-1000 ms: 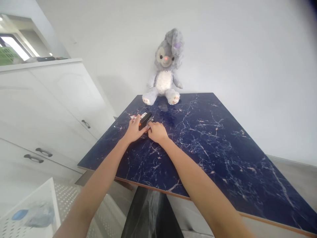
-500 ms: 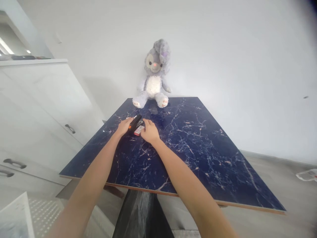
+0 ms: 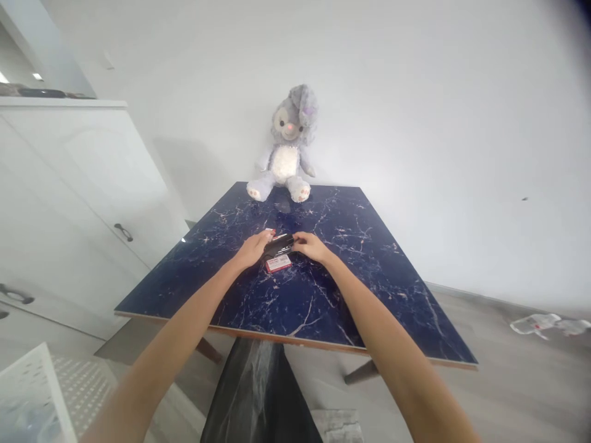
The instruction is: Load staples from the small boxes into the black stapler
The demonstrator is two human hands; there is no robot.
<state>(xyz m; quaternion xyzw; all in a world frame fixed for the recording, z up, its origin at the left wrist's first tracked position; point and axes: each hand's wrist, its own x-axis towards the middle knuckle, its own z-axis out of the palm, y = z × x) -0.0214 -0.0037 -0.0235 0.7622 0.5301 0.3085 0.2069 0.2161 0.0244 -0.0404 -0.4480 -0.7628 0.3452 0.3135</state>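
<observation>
Seemingly work is midway: the black stapler [image 3: 279, 246] is held, not yet released — left hand [image 3: 253, 249] clamped on one end, right hand [image 3: 313, 247] at the other, its grip unclear — over the desk [image 3: 295, 311], just beyond a red-and-white box [image 3: 278, 264].

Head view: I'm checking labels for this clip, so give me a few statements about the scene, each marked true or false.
1. The black object is between the left hand and the right hand. True.
2. The plush toy is lying on its side. False: it sits upright at the far edge of the table.
3. A red-and-white box lies on the near side of the black object. True.
4. The white cabinet stands to the right of the table. False: it stands to the left.
</observation>
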